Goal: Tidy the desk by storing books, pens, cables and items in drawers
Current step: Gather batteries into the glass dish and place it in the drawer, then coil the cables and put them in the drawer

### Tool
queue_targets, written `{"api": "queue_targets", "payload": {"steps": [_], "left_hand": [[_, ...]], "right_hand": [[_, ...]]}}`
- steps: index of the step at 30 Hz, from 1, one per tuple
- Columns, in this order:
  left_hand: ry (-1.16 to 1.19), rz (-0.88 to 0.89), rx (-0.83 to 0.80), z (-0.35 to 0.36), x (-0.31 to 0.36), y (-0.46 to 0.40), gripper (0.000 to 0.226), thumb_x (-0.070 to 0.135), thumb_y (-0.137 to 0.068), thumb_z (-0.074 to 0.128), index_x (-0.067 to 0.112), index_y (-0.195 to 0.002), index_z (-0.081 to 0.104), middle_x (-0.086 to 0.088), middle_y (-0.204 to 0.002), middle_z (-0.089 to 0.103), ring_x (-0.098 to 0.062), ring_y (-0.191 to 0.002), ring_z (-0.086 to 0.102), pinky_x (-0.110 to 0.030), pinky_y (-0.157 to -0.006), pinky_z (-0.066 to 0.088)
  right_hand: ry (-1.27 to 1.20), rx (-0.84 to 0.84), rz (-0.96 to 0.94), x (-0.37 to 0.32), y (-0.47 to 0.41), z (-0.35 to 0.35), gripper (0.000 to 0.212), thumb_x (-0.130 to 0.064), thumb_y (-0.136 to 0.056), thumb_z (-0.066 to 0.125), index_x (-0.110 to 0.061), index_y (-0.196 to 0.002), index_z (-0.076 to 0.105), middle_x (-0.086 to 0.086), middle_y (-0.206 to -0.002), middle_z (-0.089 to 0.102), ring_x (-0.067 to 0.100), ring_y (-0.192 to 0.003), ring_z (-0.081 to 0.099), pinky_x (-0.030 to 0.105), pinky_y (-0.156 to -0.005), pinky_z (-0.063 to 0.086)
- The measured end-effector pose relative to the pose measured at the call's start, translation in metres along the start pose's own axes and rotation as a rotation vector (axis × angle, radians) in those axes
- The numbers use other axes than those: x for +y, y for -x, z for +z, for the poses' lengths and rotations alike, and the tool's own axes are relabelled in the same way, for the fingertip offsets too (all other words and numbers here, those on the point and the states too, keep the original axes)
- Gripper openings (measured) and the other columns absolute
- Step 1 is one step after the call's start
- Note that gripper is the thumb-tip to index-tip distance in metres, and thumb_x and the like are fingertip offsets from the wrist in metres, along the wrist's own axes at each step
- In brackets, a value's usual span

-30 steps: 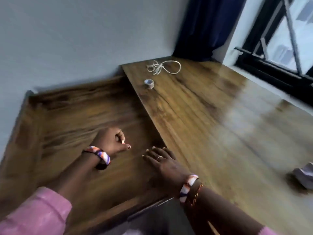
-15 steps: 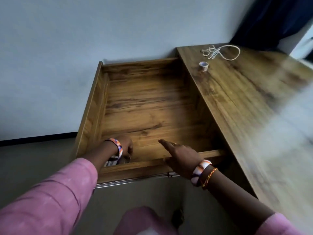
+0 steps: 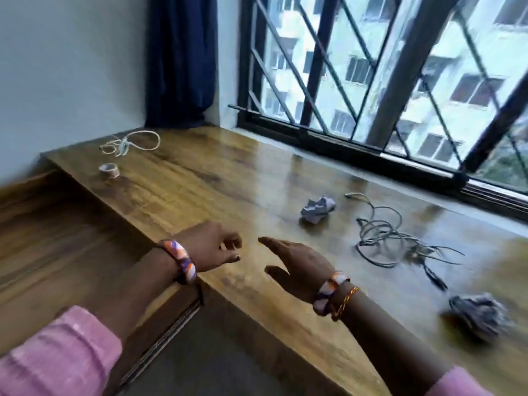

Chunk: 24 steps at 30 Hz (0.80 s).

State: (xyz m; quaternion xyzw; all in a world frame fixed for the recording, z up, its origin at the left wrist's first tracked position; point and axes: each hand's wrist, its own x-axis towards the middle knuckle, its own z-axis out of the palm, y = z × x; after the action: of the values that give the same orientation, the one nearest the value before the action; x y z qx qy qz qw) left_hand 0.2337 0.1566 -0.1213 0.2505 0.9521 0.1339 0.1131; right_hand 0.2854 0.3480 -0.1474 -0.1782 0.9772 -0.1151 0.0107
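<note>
Both hands hover over the front of the wooden desk (image 3: 200,184). My left hand (image 3: 213,247) is empty, its fingers loosely curled. To its right, my right hand (image 3: 297,264) is open and flat, holding nothing. A tangle of grey cables (image 3: 383,232) lies to the right of my right hand, with a crumpled paper ball (image 3: 317,208) just beyond my fingertips. A second crumpled ball (image 3: 480,315) sits near the right edge. At the far left corner lie a white cord (image 3: 128,142) and a small tape roll (image 3: 109,169). The open wooden drawer (image 3: 51,238) extends to the left of the desk.
A barred window (image 3: 371,81) runs along the back of the desk, with a dark blue curtain (image 3: 180,58) in the corner. A white wall (image 3: 71,67) stands behind the drawer. Grey floor (image 3: 205,352) shows below the desk's front edge.
My view has swung right from the open drawer to the desk top. Both hands have come out of the drawer and now hover over the desk, empty.
</note>
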Motion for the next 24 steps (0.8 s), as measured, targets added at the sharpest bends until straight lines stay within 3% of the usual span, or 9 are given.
{"api": "queue_targets", "payload": {"steps": [3, 6, 9, 11, 13, 16, 18, 20, 24], "left_hand": [[-0.049, 0.194, 0.012, 0.007, 0.053, -0.049, 0.026, 0.035, -0.085, 0.061, 0.026, -0.11, 0.064, 0.009, -0.11, 0.067, -0.008, -0.083, 0.059, -0.025, -0.081, 0.049], [-0.119, 0.311, -0.024, 0.023, 0.094, -0.092, 0.032, 0.039, -0.087, 0.058, 0.029, -0.118, 0.059, 0.005, -0.122, 0.06, -0.015, -0.107, 0.059, -0.026, -0.089, 0.044], [-0.174, 0.44, 0.019, 0.039, 0.126, -0.127, 0.051, 0.04, -0.088, 0.055, 0.03, -0.136, 0.041, 0.001, -0.147, 0.035, -0.018, -0.134, 0.037, -0.029, -0.105, 0.035], [-0.142, 0.489, 0.089, 0.045, 0.145, -0.148, 0.066, 0.041, -0.087, 0.056, 0.027, -0.144, 0.026, -0.003, -0.156, 0.015, -0.019, -0.141, 0.025, -0.028, -0.112, 0.026], [-0.058, 0.454, 0.075, 0.051, 0.159, -0.17, 0.074, 0.042, -0.086, 0.057, 0.025, -0.147, 0.018, -0.002, -0.156, 0.013, -0.019, -0.141, 0.025, -0.026, -0.111, 0.023], [0.123, 0.342, -0.095, 0.061, 0.174, -0.199, 0.066, 0.038, -0.083, 0.064, 0.019, -0.14, 0.036, -0.006, -0.14, 0.046, -0.019, -0.125, 0.048, -0.023, -0.098, 0.037], [0.21, 0.336, -0.074, 0.067, 0.181, -0.214, 0.031, 0.029, -0.083, 0.064, 0.015, -0.111, 0.062, -0.002, -0.095, 0.067, -0.019, -0.098, 0.061, -0.021, -0.073, 0.039], [0.348, 0.33, 0.034, 0.063, 0.185, -0.224, 0.011, 0.018, -0.086, 0.06, 0.011, -0.08, 0.066, 0.006, -0.06, 0.056, -0.019, -0.073, 0.063, -0.024, -0.056, 0.034], [0.969, 0.234, 0.223, 0.016, 0.196, -0.238, 0.031, -0.001, -0.089, 0.051, 0.018, -0.065, 0.058, 0.005, -0.045, 0.063, -0.004, -0.039, 0.061, -0.016, -0.043, 0.049]], "right_hand": [[0.107, 0.09, 0.218, 0.054, 0.031, -0.009, 0.057, -0.032, -0.092, 0.047, -0.024, -0.144, 0.026, 0.001, -0.144, 0.042, 0.024, -0.129, 0.042, 0.035, -0.102, 0.038], [0.23, 0.131, 0.493, 0.098, 0.056, -0.015, 0.058, -0.033, -0.09, 0.048, -0.025, -0.142, 0.026, 0.0, -0.148, 0.033, 0.022, -0.137, 0.028, 0.039, -0.109, 0.027], [0.254, 0.164, 0.683, 0.136, 0.066, -0.021, 0.063, -0.025, -0.086, 0.049, -0.022, -0.143, 0.024, 0.002, -0.15, 0.028, 0.026, -0.137, 0.027, 0.041, -0.11, 0.024], [0.212, 0.154, 0.765, 0.161, 0.065, -0.025, 0.067, -0.021, -0.085, 0.047, -0.021, -0.146, 0.018, 0.003, -0.152, 0.025, 0.026, -0.138, 0.026, 0.039, -0.109, 0.026], [0.091, 0.131, 0.809, 0.179, 0.058, -0.029, 0.065, -0.022, -0.087, 0.047, -0.021, -0.146, 0.019, 0.003, -0.151, 0.027, 0.026, -0.136, 0.028, 0.037, -0.108, 0.03], [-0.088, 0.185, 0.853, 0.197, 0.045, -0.032, 0.038, -0.027, -0.088, 0.051, -0.028, -0.125, 0.051, 0.003, -0.129, 0.056, 0.024, -0.127, 0.042, 0.034, -0.099, 0.041], [-0.159, 0.279, 0.868, 0.202, 0.037, -0.04, 0.021, -0.03, -0.088, 0.053, -0.028, -0.106, 0.064, 0.003, -0.112, 0.067, 0.025, -0.113, 0.056, 0.035, -0.089, 0.049], [-0.211, 0.394, 0.868, 0.205, 0.032, -0.056, 0.016, -0.028, -0.089, 0.053, -0.024, -0.098, 0.065, 0.003, -0.104, 0.069, 0.027, -0.101, 0.062, 0.034, -0.081, 0.051], [-0.172, 0.603, 0.91, 0.222, 0.033, -0.1, 0.011, -0.025, -0.092, 0.048, -0.021, -0.093, 0.058, 0.008, -0.094, 0.07, 0.031, -0.086, 0.065, 0.034, -0.073, 0.052]]}}
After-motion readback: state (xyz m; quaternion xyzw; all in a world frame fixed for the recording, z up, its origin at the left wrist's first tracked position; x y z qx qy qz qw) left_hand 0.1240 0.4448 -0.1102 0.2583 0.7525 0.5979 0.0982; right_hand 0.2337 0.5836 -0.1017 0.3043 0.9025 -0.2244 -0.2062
